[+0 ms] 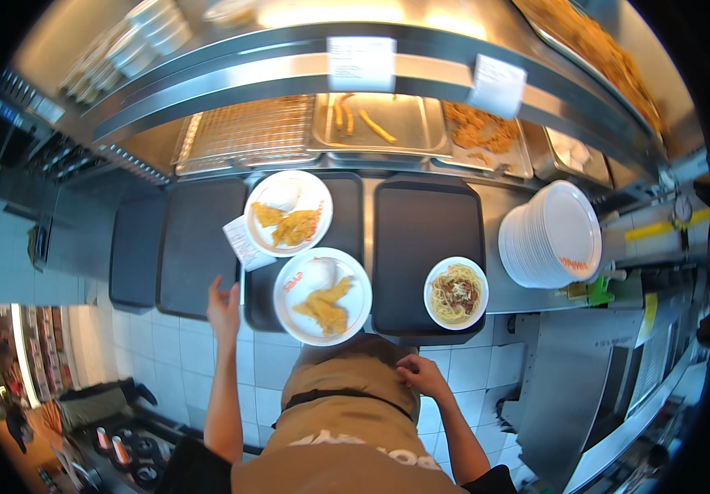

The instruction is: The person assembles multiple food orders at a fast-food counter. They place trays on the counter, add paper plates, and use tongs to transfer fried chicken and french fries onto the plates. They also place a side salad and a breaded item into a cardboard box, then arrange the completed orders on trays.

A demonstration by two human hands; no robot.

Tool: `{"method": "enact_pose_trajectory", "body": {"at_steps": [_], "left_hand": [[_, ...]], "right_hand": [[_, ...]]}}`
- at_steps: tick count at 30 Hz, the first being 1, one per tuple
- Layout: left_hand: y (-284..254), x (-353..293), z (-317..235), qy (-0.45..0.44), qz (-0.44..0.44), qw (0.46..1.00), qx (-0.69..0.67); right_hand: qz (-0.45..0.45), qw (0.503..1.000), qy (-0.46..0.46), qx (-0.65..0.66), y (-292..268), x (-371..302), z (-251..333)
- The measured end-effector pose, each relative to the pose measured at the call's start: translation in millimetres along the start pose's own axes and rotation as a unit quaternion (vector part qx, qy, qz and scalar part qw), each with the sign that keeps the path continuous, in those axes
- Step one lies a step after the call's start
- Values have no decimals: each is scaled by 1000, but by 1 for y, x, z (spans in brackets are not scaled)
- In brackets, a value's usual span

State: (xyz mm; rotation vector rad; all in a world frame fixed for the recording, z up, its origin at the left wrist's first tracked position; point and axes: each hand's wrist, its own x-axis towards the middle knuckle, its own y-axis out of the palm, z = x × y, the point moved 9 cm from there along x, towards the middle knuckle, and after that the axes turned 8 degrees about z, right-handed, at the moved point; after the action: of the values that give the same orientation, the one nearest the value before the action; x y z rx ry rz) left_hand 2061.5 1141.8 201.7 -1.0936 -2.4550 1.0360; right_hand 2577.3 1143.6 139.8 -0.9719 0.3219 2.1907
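Note:
My left hand (223, 309) is raised at the front edge of the dark trays, fingers apart, holding nothing. My right hand (423, 375) rests low by my brown apron (346, 412), its fingers loosely curled with nothing visible in them. In front of me, a white plate (363, 309) carries rice and fried chicken pieces (324, 308); it overhangs the front edge of a dark tray (342, 206). Just behind it is a second plate (253, 235) with rice and breaded chicken. A paper slip (246, 244) lies partly beside that plate. A bowl of spaghetti (456, 295) with meat sauce sits on the tray to the right (429, 222).
More dark trays (198, 239) lie left. A tall stack of white plates (552, 235) stands right. Behind are a wire rack (248, 132), a metal pan (412, 123) with a few fries and a pan of fried chicken (482, 132). A metal shelf (289, 70) crosses above.

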Motion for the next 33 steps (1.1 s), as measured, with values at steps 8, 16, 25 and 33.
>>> {"method": "enact_pose_trajectory", "body": {"at_steps": [8,16,25,33], "left_hand": [[49,-110,130,-365,64,839,-398],[152,-13,128,-250,182,864,-398],[240,-86,18,-193,192,919,-285],[175,-55,42,-125,16,954,-274]], "right_hand": [[-176,977,-78,-96,68,30,-152],[-229,952,-44,197,167,-120,-312],[-380,855,66,346,208,-219,-450],[-427,819,232,306,277,-249,-557]]}}
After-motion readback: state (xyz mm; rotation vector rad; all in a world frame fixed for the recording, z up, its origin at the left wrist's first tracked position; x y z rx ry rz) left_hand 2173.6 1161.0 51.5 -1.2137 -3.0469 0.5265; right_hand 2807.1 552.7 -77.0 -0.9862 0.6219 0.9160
